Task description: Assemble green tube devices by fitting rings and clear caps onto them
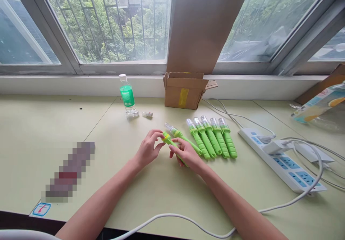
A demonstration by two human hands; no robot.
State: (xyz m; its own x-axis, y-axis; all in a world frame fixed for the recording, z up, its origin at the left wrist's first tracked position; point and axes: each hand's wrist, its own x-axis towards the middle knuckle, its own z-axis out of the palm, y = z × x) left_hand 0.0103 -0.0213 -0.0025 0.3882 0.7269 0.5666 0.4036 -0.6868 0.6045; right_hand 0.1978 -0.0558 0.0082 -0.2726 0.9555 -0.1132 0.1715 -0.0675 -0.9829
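In my right hand (187,153) is a green plastic stick (168,139) shaped like a small light stick, its lower part wrapped by my fingers. My left hand (149,146) pinches its top end, where a yellow ring shows and no clear cap is on it. Just behind it lies another green stick with a clear cap (185,136), partly hidden by my right hand. To the right, several capped green sticks (211,139) lie side by side in a row. A small clear piece with a white end (147,114) lies near the bottle, apart from my hands.
A water bottle (127,98) with a green label stands at the back. Behind the sticks is an open cardboard box (183,92). A white power strip (280,161) with plugs and cables is on the right; a white cable (172,215) crosses the front edge.
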